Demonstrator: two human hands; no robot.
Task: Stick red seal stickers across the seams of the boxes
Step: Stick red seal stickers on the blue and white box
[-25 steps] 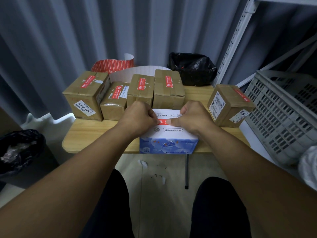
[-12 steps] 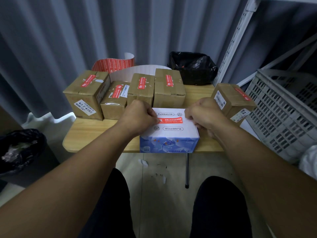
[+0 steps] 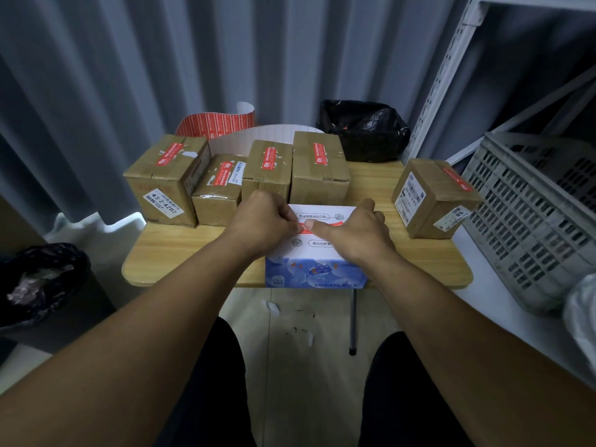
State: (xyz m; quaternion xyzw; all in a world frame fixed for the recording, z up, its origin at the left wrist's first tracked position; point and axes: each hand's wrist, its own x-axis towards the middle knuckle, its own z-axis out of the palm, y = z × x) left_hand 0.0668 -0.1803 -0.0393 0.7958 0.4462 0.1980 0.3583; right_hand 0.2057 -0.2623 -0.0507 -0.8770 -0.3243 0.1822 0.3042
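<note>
A white and blue box [image 3: 317, 251] stands at the front edge of the wooden table [image 3: 193, 253]. A red seal sticker [image 3: 333, 224] lies across the seam on its top. My left hand [image 3: 263, 221] is curled at the box's left end, its thumb tip at the sticker's left end. My right hand [image 3: 356, 235] lies flat over the right of the box top, thumb pressing on the sticker near its middle. Four brown boxes [image 3: 267, 169] with red seals stand in a row behind it. A fifth brown box [image 3: 432, 198] sits to the right.
A curled sheet of red stickers [image 3: 216, 122] and a black-bagged bin [image 3: 364, 132] stand at the back. A grey plastic crate [image 3: 535, 208] is close on the right, below a metal shelf upright [image 3: 442, 79]. Another black-bagged bin [image 3: 35, 279] stands on the floor at left.
My right hand slid right along the sticker to the box's right edge, then came back left; its thumb now presses near the sticker's middle. My left hand has stayed put.
</note>
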